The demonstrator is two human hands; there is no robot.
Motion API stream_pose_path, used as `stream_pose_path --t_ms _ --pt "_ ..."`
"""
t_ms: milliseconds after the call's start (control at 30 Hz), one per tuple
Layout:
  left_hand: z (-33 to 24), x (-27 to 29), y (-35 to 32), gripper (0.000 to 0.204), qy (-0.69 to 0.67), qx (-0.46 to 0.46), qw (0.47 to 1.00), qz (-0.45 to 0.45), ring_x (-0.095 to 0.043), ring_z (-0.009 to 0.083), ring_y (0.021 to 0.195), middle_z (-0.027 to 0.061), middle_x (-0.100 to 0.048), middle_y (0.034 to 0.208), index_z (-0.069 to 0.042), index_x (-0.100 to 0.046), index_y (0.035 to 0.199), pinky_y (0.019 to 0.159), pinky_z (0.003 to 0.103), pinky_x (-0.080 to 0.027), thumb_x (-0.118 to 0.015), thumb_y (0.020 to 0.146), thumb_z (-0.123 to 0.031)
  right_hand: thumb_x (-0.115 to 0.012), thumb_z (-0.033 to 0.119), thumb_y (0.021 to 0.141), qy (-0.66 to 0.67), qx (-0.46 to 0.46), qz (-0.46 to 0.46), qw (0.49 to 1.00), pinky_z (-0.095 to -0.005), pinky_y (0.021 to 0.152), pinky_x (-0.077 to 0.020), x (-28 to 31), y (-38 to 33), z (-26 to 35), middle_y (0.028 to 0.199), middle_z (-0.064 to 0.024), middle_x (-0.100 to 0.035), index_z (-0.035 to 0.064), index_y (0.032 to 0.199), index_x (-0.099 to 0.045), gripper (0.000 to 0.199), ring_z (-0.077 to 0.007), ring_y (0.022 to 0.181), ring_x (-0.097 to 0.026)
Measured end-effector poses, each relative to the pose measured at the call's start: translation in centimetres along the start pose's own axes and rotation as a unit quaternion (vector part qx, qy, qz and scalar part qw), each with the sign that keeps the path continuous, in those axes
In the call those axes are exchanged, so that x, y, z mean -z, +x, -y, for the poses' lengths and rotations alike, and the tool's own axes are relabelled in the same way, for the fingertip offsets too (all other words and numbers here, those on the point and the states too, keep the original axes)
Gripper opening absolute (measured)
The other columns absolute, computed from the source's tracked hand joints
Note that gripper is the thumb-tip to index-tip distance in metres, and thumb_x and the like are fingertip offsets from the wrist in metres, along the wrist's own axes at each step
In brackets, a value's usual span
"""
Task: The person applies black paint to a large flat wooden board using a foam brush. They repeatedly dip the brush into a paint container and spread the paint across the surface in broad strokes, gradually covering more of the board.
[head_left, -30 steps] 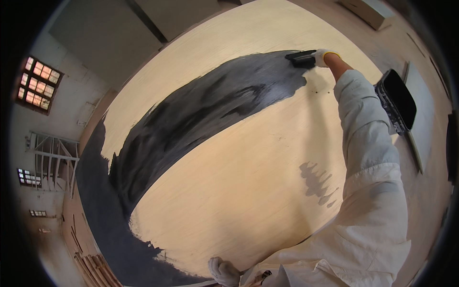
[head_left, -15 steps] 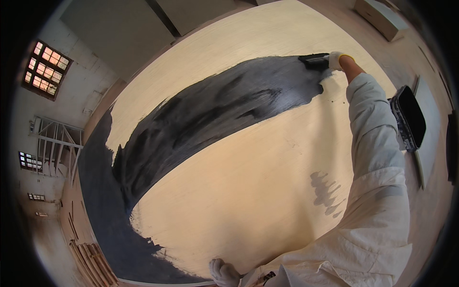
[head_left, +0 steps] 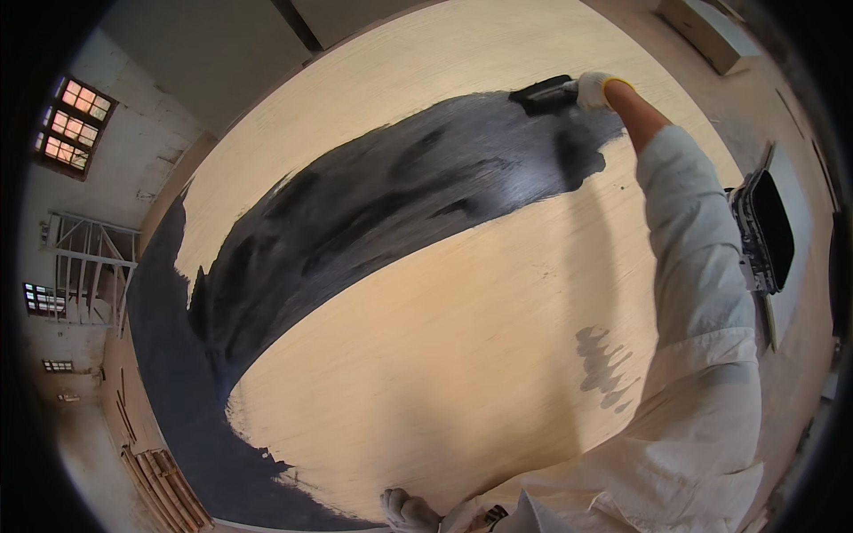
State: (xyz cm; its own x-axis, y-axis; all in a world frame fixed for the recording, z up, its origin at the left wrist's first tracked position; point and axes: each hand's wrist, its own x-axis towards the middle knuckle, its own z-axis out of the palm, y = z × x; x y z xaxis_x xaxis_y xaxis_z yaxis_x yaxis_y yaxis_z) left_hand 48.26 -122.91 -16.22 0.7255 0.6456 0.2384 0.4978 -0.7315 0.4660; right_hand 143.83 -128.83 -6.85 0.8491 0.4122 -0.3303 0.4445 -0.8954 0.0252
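A large pale wooden panel [head_left: 426,346] lies before me, with a broad curved band of black paint [head_left: 355,204] across it. At the band's far right end, my right hand [head_left: 597,91], in a white knit glove with a yellow cuff, closes around the handle of a wide brush [head_left: 542,94]. The brush is coated black and its working edge touches the painted surface. My left hand [head_left: 409,510], also gloved, rests at the panel's near edge with its fingers curled; whatever they might hold is hidden.
A black paint tray [head_left: 769,231] stands right of the panel on a pale board [head_left: 800,200]. A long box [head_left: 709,34] lies at the far right. Bundled wooden strips [head_left: 164,489] lie at the lower left, and a metal rack [head_left: 93,258] stands near the wall.
My right hand has drawn the brush leftward and slightly away from me along the band's far edge. The left hand stays at the near edge while the whole view shifts a little.
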Motion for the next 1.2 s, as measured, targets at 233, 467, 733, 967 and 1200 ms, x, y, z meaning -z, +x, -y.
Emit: stream_pose_path --t_ms 233,467,733,967,1200 --pt "0.2 -0.1 -0.6 0.036 0.023 -0.008 1.0 0.016 -0.059 0.0452 0.128 0.0274 -0.061 0.139 -0.007 -0.063 0.129 0.103 0.057 -0.054 -0.072 0.095 0.0 -0.073 0.013 0.084 -0.041 0.076 -0.009 0.996 -0.0472 0.081 -0.0602 1.5 0.3 5.8 0.103 -0.0187 -0.081 0.0149 0.125 -0.081 0.041 -0.0321 0.092 -0.078" --pt "0.0 1.3 0.1 0.037 0.018 -0.044 0.998 0.028 -0.061 0.0461 0.11 0.0267 -0.061 0.126 -0.007 -0.061 0.121 0.092 0.059 -0.053 -0.072 0.087 0.004 -0.073 0.01 0.08 -0.099 0.022 0.037 0.994 -0.046 0.079 -0.0614 -1.0 3.1 -1.8 0.094 -0.0191 -0.082 0.0049 0.105 -0.085 0.028 -0.031 0.085 -0.079" --pt "1.7 0.4 0.1 0.033 -0.039 -0.003 0.997 0.069 -0.061 0.0433 0.106 0.0241 -0.06 0.122 -0.007 -0.06 0.12 0.089 0.056 -0.053 -0.071 0.09 0.0 -0.073 0.015 0.079 -0.193 0.023 0.064 0.979 -0.0475 0.074 -0.0618 -1.1 3.3 -6.9 0.095 -0.021 -0.081 0.006 0.105 -0.085 0.03 -0.0317 0.088 -0.08" --pt "2.5 -0.6 1.3 0.029 -0.064 -0.002 0.995 0.073 -0.06 0.0397 0.1 0.0208 -0.06 0.116 -0.009 -0.06 0.119 0.085 0.052 -0.053 -0.071 0.092 -0.003 -0.078 0.02 0.081 -0.255 0.083 0.172 0.948 -0.0468 0.075 -0.0613 1.7 7.0 -1.7 0.091 -0.0175 -0.082 0.0081 0.105 -0.087 0.028 -0.0283 0.08 -0.078" --pt "5.1 -2.2 4.2 0.025 -0.111 -0.035 0.99 0.083 -0.059 0.036 0.095 0.0176 -0.06 0.11 -0.01 -0.059 0.117 0.08 0.049 -0.052 -0.07 0.094 -0.006 -0.077 0.021 0.086 -0.263 -0.005 0.174 0.949 -0.0519 0.088 -0.0612 1.1 11.4 -4.2 0.111 -0.0192 -0.083 0.006 0.113 -0.086 0.033 -0.0351 0.1 -0.079"
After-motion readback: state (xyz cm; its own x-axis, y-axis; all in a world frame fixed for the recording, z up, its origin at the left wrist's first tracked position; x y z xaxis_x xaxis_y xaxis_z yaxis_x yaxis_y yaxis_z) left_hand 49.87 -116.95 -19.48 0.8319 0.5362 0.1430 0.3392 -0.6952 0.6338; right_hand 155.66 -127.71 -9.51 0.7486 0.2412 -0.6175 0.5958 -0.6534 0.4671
